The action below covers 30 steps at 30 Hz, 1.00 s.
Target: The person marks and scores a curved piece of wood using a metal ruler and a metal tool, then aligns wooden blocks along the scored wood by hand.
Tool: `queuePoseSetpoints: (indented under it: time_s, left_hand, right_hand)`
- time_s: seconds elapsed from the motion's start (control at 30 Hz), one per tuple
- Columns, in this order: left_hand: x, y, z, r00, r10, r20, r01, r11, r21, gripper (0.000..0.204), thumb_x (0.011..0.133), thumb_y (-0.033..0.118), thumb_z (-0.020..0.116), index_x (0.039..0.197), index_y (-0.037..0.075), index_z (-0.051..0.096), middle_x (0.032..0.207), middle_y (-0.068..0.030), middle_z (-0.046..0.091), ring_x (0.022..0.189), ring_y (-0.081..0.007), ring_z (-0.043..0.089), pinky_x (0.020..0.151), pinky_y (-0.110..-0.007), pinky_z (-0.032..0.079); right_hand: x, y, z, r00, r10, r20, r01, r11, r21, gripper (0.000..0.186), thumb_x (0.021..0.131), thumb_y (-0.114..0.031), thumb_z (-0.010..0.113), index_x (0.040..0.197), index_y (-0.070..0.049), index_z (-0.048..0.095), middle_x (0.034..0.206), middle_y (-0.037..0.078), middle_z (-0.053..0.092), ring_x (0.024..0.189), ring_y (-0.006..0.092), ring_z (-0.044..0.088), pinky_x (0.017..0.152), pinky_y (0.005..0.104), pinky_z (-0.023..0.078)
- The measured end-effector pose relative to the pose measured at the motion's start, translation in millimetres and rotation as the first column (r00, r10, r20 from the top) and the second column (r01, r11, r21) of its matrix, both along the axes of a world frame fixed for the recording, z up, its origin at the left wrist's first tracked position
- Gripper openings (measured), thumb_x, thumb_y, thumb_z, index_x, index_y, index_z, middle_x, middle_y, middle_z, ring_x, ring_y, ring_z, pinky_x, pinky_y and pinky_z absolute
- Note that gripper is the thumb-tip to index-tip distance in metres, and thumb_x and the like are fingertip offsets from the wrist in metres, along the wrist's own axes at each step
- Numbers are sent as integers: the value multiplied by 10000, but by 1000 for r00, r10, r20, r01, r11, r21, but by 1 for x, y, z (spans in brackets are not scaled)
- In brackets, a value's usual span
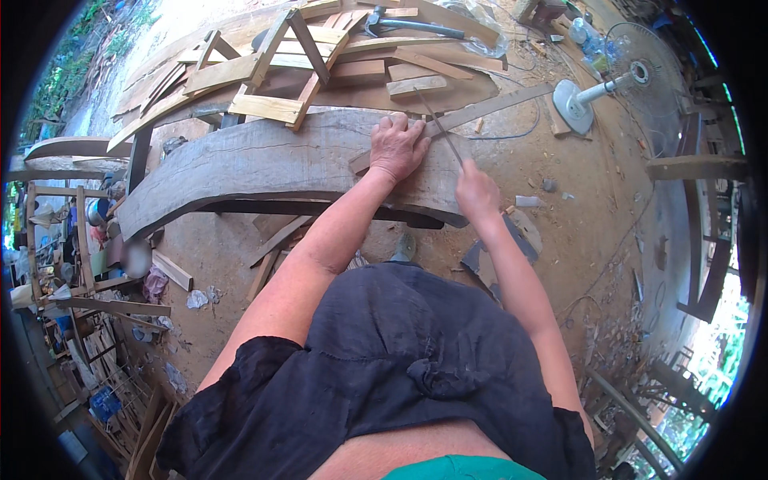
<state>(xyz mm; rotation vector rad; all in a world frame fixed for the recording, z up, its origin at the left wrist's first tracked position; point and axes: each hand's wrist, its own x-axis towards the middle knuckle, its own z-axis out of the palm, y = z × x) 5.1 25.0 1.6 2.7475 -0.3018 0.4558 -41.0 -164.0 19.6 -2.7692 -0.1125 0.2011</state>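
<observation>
My left hand (398, 150) presses down with bent fingers, gripping a narrow brown wooden strip (500, 102) laid diagonally over a wide, weathered grey curved board (252, 156). My right hand (477, 190) is closed round the near end of a long, thin saw-like blade (448, 138), which crosses the strip just right of my left fingers. The blade's exact kind is hard to make out. The board's right end lies beneath both hands.
Stacked offcuts and wooden frames (272, 104) lie beyond the board with a hammer (416, 26). A white standing fan (574, 110) is at the right, near cables. Cluttered wooden racks (80, 240) stand at the left; wood scraps (172, 268) lie on the dirt floor.
</observation>
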Motion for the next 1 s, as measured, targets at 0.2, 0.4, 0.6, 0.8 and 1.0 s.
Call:
queuePoseSetpoints:
  time_s: [0.2, 0.4, 0.6, 0.8, 1.0]
  left_hand:
    - [-1, 0, 2, 1000, 24, 1, -24, 1000, 16, 322, 808, 390, 641, 1071, 206, 664, 983, -59, 567, 897, -261, 527, 772, -401, 410]
    - [0, 5, -4, 999, 16, 29, -16, 1000, -7, 316, 809, 387, 643, 1071, 212, 664, 964, -57, 561, 892, -262, 530, 768, -401, 413]
    - [0, -6, 1, 1000, 0, 8, 0, 1000, -2, 324, 810, 388, 642, 1083, 215, 663, 964, -59, 563, 891, -263, 528, 774, -400, 416]
    - [1, 2, -8, 999, 38, -12, -37, 999, 7, 333, 797, 410, 639, 1081, 236, 651, 993, -57, 549, 921, -275, 521, 789, -415, 400]
    - [1, -4, -2, 998, -4, -56, 3, 1000, -11, 336, 798, 405, 631, 1085, 231, 642, 1003, -61, 554, 924, -278, 522, 790, -415, 400]
  right_hand:
    - [-15, -12, -4, 1000, 25, 15, -25, 1000, 19, 172, 944, -213, 414, 963, -61, 491, 746, 253, 638, 740, 452, 634, 669, 569, 477]
    - [-50, -22, 13, 999, -9, -41, 10, 1000, 20, 160, 930, -184, 398, 976, -66, 495, 768, 249, 645, 743, 444, 637, 671, 562, 478]
    - [17, 6, -9, 993, 18, 114, -18, 1000, -7, 159, 921, -172, 418, 956, -64, 529, 772, 248, 646, 745, 438, 639, 676, 555, 484]
    - [-72, -39, 6, 999, -35, -30, 36, 999, 33, 143, 930, -181, 420, 922, -68, 508, 752, 241, 644, 721, 436, 637, 666, 556, 485]
    - [4, 2, -2, 999, 5, 35, -6, 1000, 19, 126, 917, -166, 419, 924, -70, 501, 747, 240, 642, 720, 429, 638, 663, 557, 482]
